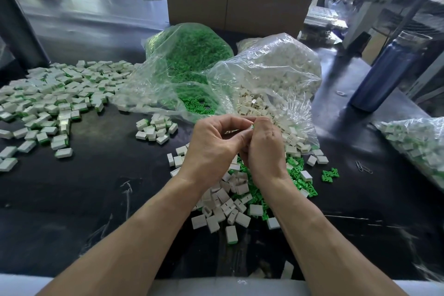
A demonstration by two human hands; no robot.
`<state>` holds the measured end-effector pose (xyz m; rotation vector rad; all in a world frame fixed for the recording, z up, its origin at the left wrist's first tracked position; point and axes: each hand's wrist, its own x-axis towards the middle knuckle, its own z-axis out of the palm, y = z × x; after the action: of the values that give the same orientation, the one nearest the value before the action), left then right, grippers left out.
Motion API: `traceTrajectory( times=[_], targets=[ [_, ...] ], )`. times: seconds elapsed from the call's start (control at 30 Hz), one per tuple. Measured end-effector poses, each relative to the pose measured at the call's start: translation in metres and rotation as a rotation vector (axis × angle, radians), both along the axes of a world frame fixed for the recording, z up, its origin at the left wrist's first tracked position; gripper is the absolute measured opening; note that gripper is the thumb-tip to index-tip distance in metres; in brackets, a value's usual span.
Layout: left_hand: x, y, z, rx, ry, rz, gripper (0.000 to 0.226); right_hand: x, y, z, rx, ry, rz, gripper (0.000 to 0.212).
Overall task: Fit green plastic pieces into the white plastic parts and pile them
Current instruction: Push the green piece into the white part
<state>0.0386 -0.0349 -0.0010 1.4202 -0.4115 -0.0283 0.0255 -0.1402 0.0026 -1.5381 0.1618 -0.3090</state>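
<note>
Both hands, left [211, 146] and right [263, 149], pinch one white part [251, 126] between two bags.

No legible text or labels anywhere.

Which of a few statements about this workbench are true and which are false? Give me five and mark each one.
1. Both hands meet above the loose parts: the left hand and right hand pinch a small white part together. True.
2. The bag of green pieces is tied shut. False: its mouth lies open, with pieces at the opening.
3. The big pile of assembled parts lies to the person's left. True.
4. A red bottle stands on the right. False: the bottle is blue.
5. A paper clip lies on the black tabletop. True.
</note>
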Motion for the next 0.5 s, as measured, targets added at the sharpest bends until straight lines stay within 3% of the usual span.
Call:
traceTrajectory(
  times=[0.5],
  targets=[
    [0.0005, 0.0002, -0.0013, 0.008, -0.010, 0.009, 0.010, 0.0003, 0.0004, -0.0003, -0.031, -0.001, -0.022, 0.046]
  ],
)
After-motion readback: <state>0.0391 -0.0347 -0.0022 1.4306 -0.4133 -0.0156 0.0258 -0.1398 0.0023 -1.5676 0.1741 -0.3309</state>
